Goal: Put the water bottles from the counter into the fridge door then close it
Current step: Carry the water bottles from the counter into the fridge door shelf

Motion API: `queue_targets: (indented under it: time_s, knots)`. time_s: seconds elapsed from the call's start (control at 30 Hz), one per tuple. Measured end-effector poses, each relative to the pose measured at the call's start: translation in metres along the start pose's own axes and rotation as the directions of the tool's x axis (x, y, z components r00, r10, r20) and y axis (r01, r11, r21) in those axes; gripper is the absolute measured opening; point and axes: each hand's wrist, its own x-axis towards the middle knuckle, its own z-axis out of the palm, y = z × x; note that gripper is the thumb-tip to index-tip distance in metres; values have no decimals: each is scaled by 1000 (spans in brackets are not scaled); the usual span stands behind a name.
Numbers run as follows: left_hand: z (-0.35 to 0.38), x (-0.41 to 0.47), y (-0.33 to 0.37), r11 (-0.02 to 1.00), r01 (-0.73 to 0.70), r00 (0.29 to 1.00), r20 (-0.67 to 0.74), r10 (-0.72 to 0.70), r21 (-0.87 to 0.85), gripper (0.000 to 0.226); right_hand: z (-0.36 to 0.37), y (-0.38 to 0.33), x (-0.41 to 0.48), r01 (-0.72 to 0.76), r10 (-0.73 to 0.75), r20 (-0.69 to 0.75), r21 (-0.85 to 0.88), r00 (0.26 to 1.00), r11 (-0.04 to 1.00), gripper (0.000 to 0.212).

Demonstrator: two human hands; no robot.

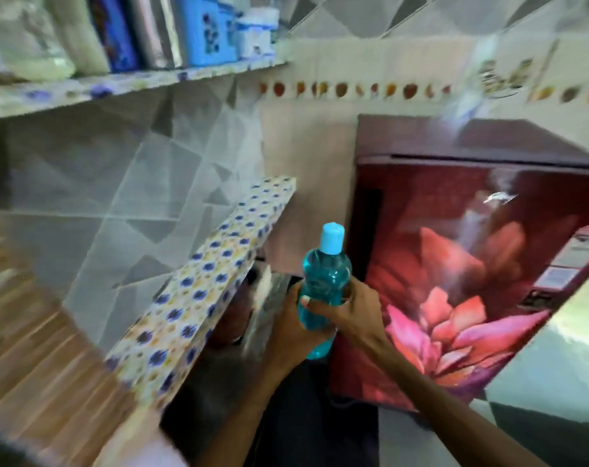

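Note:
A blue see-through water bottle (323, 281) with a light blue cap stands upright in mid-air, low in the middle of the head view. My left hand (295, 326) wraps its lower body from the left. My right hand (345, 306) grips it from the right, fingers across its middle. Just to the right stands the dark red fridge (455, 264) with a big pink flower on its door. The door looks shut. The picture is blurred by motion.
A counter edge with a blue flower pattern (198, 288) runs diagonally at left, with dark items beneath it. A high shelf (124, 82) carries blue and white containers. Tiled walls stand behind. A pale surface (569, 342) lies at right.

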Motion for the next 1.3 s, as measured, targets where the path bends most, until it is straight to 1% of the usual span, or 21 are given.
queue_targets:
  time_s: [0.03,0.07,0.17,0.2,0.23,0.27,0.3,0.33,0.37,0.4,0.5,0.6,0.63,0.7,0.8,0.9,0.97,1.1,1.2,1.3]
  knots:
    - [12,22,6,1000,-4,1000,1,4,6,63,-10,3,20,3,-3,-15,-27,1000,1000,52]
    - [21,43,8,1000,-4,1000,-7,4,21,62,-19,8,39,4,-4,7,-32,1000,999,52]
    - [41,92,12,999,-6,998,-59,8,37,60,-46,16,89,5,-13,175,49,985,999,48]
    - [46,105,12,999,-2,997,-74,4,38,58,-53,21,101,14,-25,161,70,987,997,46]
    - [49,116,13,999,3,997,-83,0,34,57,-58,25,111,29,-37,83,103,996,994,41]
    - [50,126,13,1000,18,996,-88,-16,22,56,-62,29,120,47,-39,-59,130,997,990,33]
    - [49,134,13,1000,28,995,-92,-28,5,57,-64,33,125,56,-26,-220,133,975,990,25]
    - [46,143,12,999,33,996,-87,-33,-7,58,-64,38,131,48,1,-337,137,942,989,22]
    - [42,152,11,999,31,996,-79,-32,-7,61,-63,40,136,19,39,-385,146,922,989,24]
    - [37,160,10,999,33,997,-67,-33,-4,64,-60,40,142,-26,84,-371,159,925,987,29]
    - [24,180,4,999,19,999,-33,-20,-27,73,-53,37,163,-151,197,-228,204,953,967,35]
    - [14,190,4,1000,-4,1000,1,4,-8,70,-44,38,184,-258,314,-135,322,940,911,62]
    - [13,192,4,1000,-9,1000,10,9,-8,69,-41,37,187,-274,337,-114,372,935,887,66]
    - [10,193,1,1000,-17,1000,24,18,-10,67,-34,36,189,-251,333,-146,404,931,879,64]
    - [8,191,-2,1000,0,999,35,1,-24,67,-26,34,186,-205,321,-268,386,908,900,52]
    - [6,186,-5,999,12,998,69,-9,-39,67,-21,34,186,-187,321,-331,378,887,907,47]
    - [5,182,-7,999,11,997,81,-7,-45,66,-20,33,187,-186,317,-348,362,882,913,49]
    - [5,169,-9,1000,-19,996,89,19,-4,63,-20,36,178,-167,296,-368,344,882,924,53]
    - [8,156,-11,1000,-10,996,83,10,-5,64,-25,42,143,-115,256,-375,358,891,926,50]
    - [12,138,-12,1000,22,998,64,-21,-14,65,-37,41,95,-43,207,-383,395,900,918,52]
